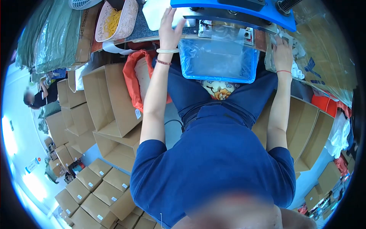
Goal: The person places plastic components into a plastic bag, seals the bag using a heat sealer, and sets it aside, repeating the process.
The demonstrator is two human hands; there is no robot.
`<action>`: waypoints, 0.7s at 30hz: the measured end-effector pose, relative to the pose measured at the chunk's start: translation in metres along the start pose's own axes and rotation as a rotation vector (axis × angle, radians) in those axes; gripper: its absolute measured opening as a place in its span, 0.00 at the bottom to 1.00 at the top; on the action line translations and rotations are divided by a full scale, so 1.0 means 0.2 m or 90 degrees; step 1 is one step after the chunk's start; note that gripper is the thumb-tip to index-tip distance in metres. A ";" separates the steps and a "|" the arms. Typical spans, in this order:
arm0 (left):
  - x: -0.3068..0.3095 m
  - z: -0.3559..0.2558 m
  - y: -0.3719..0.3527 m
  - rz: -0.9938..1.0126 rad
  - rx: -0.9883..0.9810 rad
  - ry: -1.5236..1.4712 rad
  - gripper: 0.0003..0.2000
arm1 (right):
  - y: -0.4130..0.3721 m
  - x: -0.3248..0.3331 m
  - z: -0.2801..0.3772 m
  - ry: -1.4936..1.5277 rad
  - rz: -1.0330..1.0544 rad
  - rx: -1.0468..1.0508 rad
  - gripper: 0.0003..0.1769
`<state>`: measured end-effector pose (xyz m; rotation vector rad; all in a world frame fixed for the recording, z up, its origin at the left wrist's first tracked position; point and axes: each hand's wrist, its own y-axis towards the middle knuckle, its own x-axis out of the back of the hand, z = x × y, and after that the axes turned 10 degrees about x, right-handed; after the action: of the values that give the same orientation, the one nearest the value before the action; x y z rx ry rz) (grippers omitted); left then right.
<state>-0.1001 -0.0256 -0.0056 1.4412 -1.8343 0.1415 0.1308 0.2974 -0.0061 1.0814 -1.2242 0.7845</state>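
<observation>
My left hand (170, 33) is at the edge of the bench, its fingers stretched out and thumb apart, next to white sheet-like material (152, 17). It holds nothing that I can see. Over a clear-walled container (269, 57) on the right is my right hand (282, 56), fingers extended among small white pieces (299, 49); its fingertips are partly hard to make out. Between the hands, a blue-lined bin (218, 78) with translucent plastic (221, 61) inside sits in front of my lap. Above it stands a blue machine (236, 9) with a metal fixture (248, 35) beneath.
A pink-white basket (127, 19) of yellow rubber bands (113, 22) is at the back left. Beside my left arm stand an orange-red bag (133, 76) and open cardboard boxes (122, 99). More boxes (299, 122) lie on the right. Another person (38, 95) is at far left.
</observation>
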 end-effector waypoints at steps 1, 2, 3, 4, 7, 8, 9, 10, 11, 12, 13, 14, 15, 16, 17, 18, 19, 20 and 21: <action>-0.04 0.12 0.00 -0.035 -0.177 0.162 0.27 | -0.01 -0.02 -0.01 0.000 -0.001 0.002 0.17; -0.09 0.24 -0.06 0.100 -0.155 0.160 0.31 | -0.03 -0.05 -0.04 0.038 -0.047 0.020 0.17; -0.07 0.23 -0.12 0.110 -0.190 0.196 0.27 | -0.03 -0.07 -0.06 0.076 -0.095 0.039 0.17; -0.03 0.22 -0.19 0.119 -0.228 0.233 0.23 | -0.02 -0.04 -0.05 0.076 -0.100 0.039 0.17; 0.04 0.21 -0.23 0.020 -0.190 0.179 0.10 | -0.07 0.07 0.02 0.128 -0.128 -0.065 0.16; 0.07 0.17 -0.22 0.015 -0.151 0.164 0.10 | -0.08 0.11 0.03 0.196 -0.151 -0.100 0.16; 0.10 0.12 -0.22 0.010 -0.146 0.163 0.10 | -0.08 0.16 0.05 0.262 -0.177 -0.134 0.16; 0.12 0.06 -0.22 0.025 -0.082 0.060 0.09 | -0.10 0.20 0.08 0.260 -0.179 -0.127 0.16; 0.14 0.00 -0.23 0.042 -0.019 -0.042 0.08 | -0.12 0.24 0.11 0.300 -0.226 -0.103 0.15; 0.16 -0.05 -0.25 0.039 0.049 -0.072 0.08 | -0.16 0.28 0.16 0.341 -0.269 -0.082 0.15; 0.17 -0.11 -0.26 0.043 0.053 -0.071 0.08 | -0.18 0.35 0.25 0.459 -0.217 -0.060 0.15; 0.18 -0.16 -0.27 0.079 0.105 -0.150 0.09 | -0.20 0.39 0.33 0.576 -0.162 -0.039 0.15; 0.18 -0.19 -0.28 0.114 0.156 -0.231 0.09 | -0.22 0.33 0.38 0.622 -0.158 0.060 0.15; 0.18 -0.22 -0.30 0.146 0.171 -0.265 0.10 | -0.25 0.28 0.44 0.598 -0.129 0.108 0.15; 0.17 -0.25 -0.30 0.179 0.204 -0.297 0.10 | -0.25 0.25 0.49 0.573 -0.104 0.158 0.14; 0.17 -0.28 -0.31 0.213 0.236 -0.328 0.10 | -0.23 0.26 0.52 0.573 -0.107 0.160 0.14; 0.18 -0.30 -0.32 0.236 0.235 -0.308 0.10 | -0.22 0.26 0.55 0.681 -0.067 0.125 0.14; 0.20 -0.32 -0.33 0.239 0.235 -0.303 0.10 | -0.22 0.27 0.58 0.790 -0.023 0.085 0.13; 0.20 -0.33 -0.33 0.268 0.253 -0.321 0.10 | -0.22 0.30 0.60 0.803 -0.021 0.023 0.13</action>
<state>-0.0113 -0.0450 0.0408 1.4123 -2.6319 0.4006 0.1422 0.1659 0.0417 0.4214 -0.1127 1.1787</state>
